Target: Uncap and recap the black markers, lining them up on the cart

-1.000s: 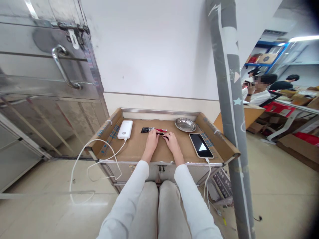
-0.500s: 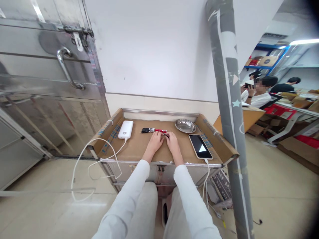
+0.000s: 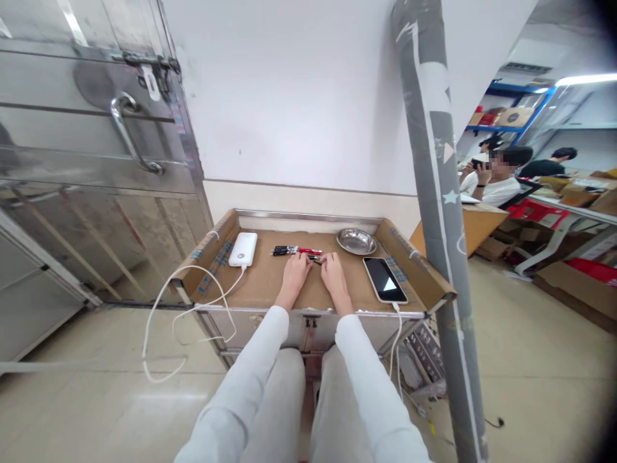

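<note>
We sit at a cardboard-lined bench (image 3: 308, 216) that stands against a white wall, with a steel door (image 3: 96, 148) on the left and a grey wrapped pole (image 3: 434, 193) rising just beside the bench's right corner. Nothing lies between our hands and the things in front of them. On the bench we count one white power bank (image 3: 243, 249) at the left with its white cable (image 3: 193, 302) looping off the front edge, one round steel dish (image 3: 356, 241) at the back right, and one phone (image 3: 384, 280) at the right, face up and plugged in. A short row of pens (image 3: 294, 251), black with one red, lies at the back centre; they are too small to count exactly. Other people sit well apart, far to the right. Our left hand (image 3: 295, 273) and right hand (image 3: 332, 273) rest mid-bench, just in front of that row. One dark pen (image 3: 314, 258) lies between them, and each grip is pinched on one end of it with the fingers curled.
</note>
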`<state>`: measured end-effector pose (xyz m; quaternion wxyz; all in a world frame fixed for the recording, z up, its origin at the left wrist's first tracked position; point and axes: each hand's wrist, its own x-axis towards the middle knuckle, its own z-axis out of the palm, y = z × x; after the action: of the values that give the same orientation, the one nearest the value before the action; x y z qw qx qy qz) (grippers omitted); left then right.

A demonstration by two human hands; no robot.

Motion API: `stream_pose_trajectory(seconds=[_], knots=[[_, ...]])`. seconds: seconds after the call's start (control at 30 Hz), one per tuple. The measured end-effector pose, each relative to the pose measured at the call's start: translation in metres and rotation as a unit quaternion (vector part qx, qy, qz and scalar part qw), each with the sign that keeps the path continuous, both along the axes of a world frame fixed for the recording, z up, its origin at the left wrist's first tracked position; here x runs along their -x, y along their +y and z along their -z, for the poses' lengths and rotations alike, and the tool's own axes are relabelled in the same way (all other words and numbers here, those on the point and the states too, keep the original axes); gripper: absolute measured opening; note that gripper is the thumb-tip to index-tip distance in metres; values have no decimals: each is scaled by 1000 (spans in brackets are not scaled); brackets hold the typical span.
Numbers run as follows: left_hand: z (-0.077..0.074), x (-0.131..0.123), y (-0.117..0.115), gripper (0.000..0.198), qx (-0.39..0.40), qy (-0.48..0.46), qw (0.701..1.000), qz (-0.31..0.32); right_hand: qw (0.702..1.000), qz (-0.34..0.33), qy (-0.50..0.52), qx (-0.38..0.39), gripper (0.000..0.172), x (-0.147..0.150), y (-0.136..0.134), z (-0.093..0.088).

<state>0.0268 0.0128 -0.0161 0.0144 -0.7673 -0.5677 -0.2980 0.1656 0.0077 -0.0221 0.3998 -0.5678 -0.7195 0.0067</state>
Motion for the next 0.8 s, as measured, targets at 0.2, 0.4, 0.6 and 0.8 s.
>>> stream_pose_trajectory(seconds=[0.2, 0.4, 0.6, 0.8], knots=[[0, -1, -1, 9, -11, 28, 999, -12, 993, 43, -108, 28, 25, 0, -1, -1], [6, -3, 3, 16, -30, 25, 999, -31, 991, 21, -126, 39, 31, 1, -2, -4], [10, -3, 5, 19, -35, 16, 999, -32, 991, 51, -115, 37, 33, 1, -3, -3], [6, -3, 3, 19, -29, 10, 999, -30, 988, 30, -134, 70, 32, 1, 1, -2]])
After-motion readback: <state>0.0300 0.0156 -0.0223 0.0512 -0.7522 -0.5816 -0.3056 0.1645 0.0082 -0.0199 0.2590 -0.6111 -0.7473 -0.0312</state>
